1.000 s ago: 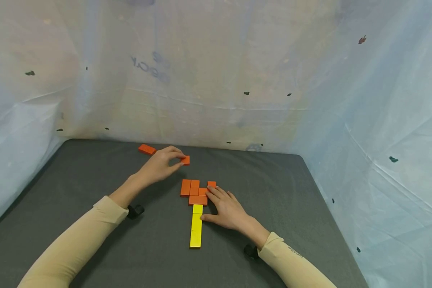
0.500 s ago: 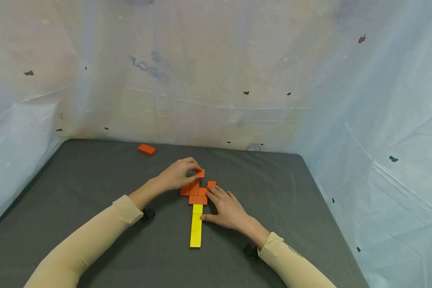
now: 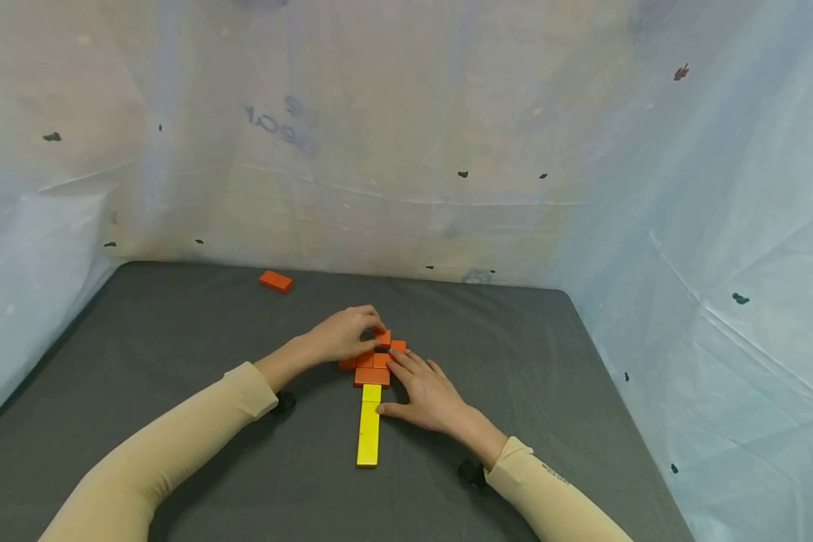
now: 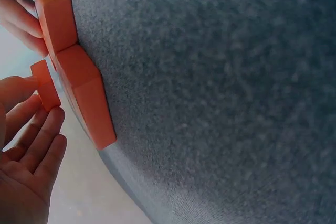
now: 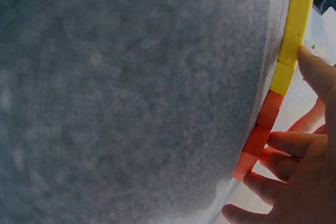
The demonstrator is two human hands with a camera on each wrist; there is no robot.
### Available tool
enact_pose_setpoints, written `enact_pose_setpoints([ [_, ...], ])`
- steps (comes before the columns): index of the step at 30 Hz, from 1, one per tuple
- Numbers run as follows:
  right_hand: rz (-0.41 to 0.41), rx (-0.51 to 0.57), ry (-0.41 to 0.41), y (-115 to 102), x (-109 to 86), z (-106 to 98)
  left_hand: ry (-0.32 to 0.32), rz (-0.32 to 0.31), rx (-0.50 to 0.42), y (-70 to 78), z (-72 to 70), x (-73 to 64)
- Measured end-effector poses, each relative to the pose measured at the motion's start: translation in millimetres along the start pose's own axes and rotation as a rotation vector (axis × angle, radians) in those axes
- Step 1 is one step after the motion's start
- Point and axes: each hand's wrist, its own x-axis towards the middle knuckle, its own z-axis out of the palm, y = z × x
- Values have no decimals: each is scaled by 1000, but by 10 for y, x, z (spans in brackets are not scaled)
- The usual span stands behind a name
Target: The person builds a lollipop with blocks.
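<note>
My left hand (image 3: pixel 344 333) pinches a small orange block (image 3: pixel 385 339) between thumb and fingertips, above a notch in a flat pattern of orange blocks. In the left wrist view that orange block (image 4: pixel 47 86) appears tilted, with the other fingers loosely bent below it. My right hand (image 3: pixel 428 395) lies along the pattern's right side. Its fingertips touch the orange blocks and its thumb touches the long yellow block (image 3: pixel 369 435). A short yellow block (image 3: pixel 372 393) joins that strip to a crosswise orange block (image 3: pixel 372 377). The left hand partly hides the orange blocks at the left.
A lone orange block (image 3: pixel 275 281) lies near the far edge of the dark grey table (image 3: pixel 515 339). Pale plastic sheeting (image 3: pixel 379 150) hangs behind the table and along both sides.
My left hand has carried the small orange block rightward and nearer, from beyond the pattern to its upper notch. My right hand has stayed in place.
</note>
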Motion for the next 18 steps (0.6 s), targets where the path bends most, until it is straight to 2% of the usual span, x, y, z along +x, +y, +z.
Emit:
enact_pose_setpoints([
  [13,-3,-10,2,11,4,20,-52,-39,26,8,50,32],
  [18,-23,-15,28,14,-3,21,-80,-43,37,2,85,49],
])
